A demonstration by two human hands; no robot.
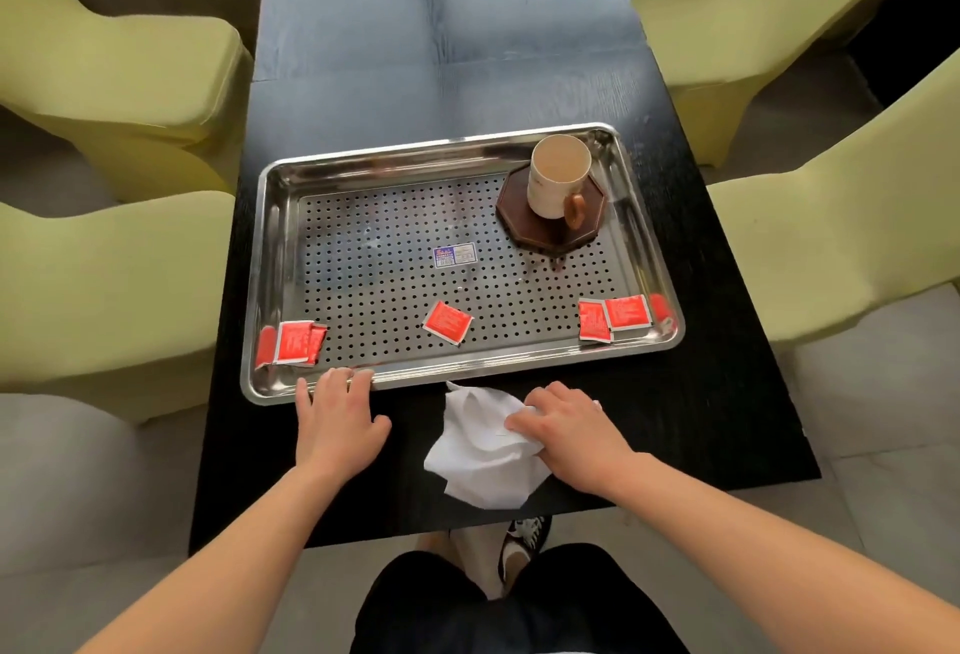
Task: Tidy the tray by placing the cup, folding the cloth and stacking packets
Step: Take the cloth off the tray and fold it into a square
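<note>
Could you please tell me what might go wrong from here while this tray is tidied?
The left hand rests on the tray rim; a shove might slide the tray and rock the cup on its coaster. The crumpled cloth under the right hand lies near the front edge of the table, so folding could drag it off.

Single head view, wide-angle; from near end of table (447,56), faces forward and down; tray (272,264) close, mid-frame.

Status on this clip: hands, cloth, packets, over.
Left hand open, touching tray rim. Right hand grips crumpled cloth on table, unfolded. Cup upright on coaster; packets scattered in tray, unstacked. Nothing blocking.
</note>
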